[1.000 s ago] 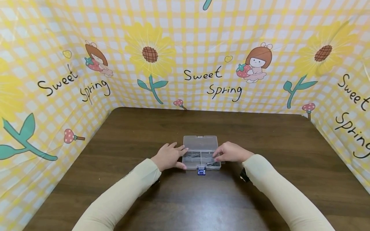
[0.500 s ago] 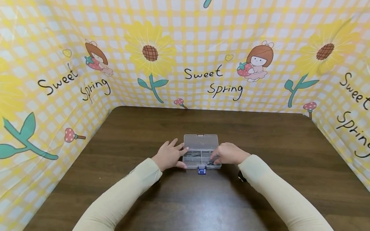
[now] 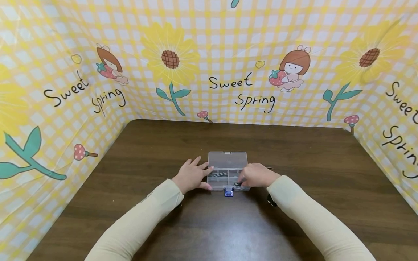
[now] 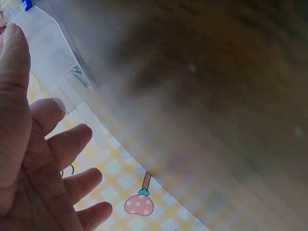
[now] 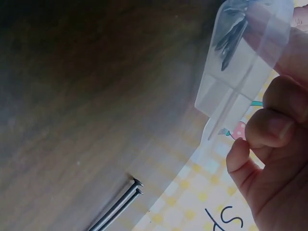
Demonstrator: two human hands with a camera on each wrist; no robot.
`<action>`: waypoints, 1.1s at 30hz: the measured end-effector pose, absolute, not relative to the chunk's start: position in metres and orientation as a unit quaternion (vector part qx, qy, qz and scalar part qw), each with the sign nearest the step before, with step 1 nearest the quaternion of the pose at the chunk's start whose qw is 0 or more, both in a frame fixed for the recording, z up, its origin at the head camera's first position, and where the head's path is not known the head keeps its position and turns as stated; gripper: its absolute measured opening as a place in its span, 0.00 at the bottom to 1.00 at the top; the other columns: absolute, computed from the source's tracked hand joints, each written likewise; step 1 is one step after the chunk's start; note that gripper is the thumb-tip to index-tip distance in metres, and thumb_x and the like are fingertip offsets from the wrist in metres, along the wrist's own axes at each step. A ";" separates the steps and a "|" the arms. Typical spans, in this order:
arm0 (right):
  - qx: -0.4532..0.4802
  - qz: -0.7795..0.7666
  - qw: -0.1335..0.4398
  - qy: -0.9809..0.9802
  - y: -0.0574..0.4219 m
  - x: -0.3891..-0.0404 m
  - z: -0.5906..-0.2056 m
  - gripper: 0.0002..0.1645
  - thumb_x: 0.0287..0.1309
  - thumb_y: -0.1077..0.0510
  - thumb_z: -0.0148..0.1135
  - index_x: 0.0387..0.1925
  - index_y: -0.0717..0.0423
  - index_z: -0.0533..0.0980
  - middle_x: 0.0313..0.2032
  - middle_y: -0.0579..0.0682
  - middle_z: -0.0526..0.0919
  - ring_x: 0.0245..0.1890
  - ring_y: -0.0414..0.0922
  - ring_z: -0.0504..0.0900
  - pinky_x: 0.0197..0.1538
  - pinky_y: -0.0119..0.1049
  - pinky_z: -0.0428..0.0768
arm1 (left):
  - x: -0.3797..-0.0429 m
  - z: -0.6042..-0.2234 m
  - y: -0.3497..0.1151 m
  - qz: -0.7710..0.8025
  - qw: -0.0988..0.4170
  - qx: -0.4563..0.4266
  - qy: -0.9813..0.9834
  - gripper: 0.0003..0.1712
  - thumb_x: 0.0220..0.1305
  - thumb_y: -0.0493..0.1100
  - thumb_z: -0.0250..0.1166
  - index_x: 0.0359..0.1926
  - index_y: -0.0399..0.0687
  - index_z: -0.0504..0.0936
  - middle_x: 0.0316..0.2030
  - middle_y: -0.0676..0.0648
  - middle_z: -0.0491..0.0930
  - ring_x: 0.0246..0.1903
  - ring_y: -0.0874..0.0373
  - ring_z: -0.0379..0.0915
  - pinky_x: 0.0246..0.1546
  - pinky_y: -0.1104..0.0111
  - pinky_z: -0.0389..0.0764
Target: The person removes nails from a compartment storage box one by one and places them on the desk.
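A clear plastic compartment box (image 3: pixel 215 183) stands on the table with its lid (image 3: pixel 227 160) folded back and its blue clasp (image 3: pixel 229 192) hanging at the front. My left hand (image 3: pixel 190 176) rests against the box's left side, fingers spread, thumb near the front corner. My right hand (image 3: pixel 259 174) reaches over the right side, its fingers curled down into the front right compartment. There the fingertips are right at several nails (image 5: pixel 233 41), seen through the wall in the right wrist view; I cannot tell whether they pinch any. More nails (image 3: pixel 218 174) lie in the back left compartment.
The brown wooden table (image 3: pixel 209 228) carries the box near its middle. To the right of my right hand, slim headed nails (image 5: pixel 115 207) lie on the tabletop in the right wrist view. A yellow checked cloth (image 3: pixel 228 54) hangs around the back and sides.
My right hand has moved left and slightly forward from the box's right edge, dipping deeper into the front right compartment. A thin nail now shows behind it on the table. The left hand stays put.
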State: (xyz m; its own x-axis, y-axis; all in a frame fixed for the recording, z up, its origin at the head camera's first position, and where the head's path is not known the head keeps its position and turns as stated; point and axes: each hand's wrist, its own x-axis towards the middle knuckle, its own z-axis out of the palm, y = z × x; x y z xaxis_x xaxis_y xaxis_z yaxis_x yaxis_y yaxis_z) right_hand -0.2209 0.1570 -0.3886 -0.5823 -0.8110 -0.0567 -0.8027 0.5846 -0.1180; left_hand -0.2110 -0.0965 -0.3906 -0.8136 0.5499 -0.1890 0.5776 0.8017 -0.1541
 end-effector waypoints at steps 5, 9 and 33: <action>-0.434 -0.048 0.071 0.897 0.155 -0.221 -0.388 0.08 0.50 0.63 0.69 0.35 0.52 0.87 0.37 0.45 0.87 0.40 0.43 0.84 0.43 0.38 0.80 | -0.211 -0.390 -0.096 -0.099 0.067 0.297 0.947 0.44 0.55 0.71 0.54 0.70 0.59 0.66 0.67 0.49 0.65 0.69 0.41 0.51 0.65 0.49 0.57; -0.417 -0.054 0.089 0.903 0.154 -0.222 -0.389 0.09 0.52 0.63 0.68 0.36 0.52 0.86 0.38 0.45 0.87 0.41 0.43 0.84 0.44 0.39 0.79 | -0.211 -0.389 -0.097 -0.097 0.067 0.299 0.947 0.44 0.56 0.71 0.54 0.70 0.58 0.66 0.67 0.48 0.65 0.69 0.41 0.51 0.65 0.48 0.57; -0.428 -0.060 0.107 0.895 0.148 -0.220 -0.385 0.10 0.51 0.67 0.62 0.20 0.51 0.79 0.23 0.39 0.77 0.23 0.37 0.71 0.30 0.33 0.73 | -0.211 -0.389 -0.096 -0.107 0.064 0.303 0.945 0.44 0.55 0.71 0.54 0.69 0.58 0.67 0.66 0.49 0.67 0.70 0.43 0.51 0.66 0.50 0.55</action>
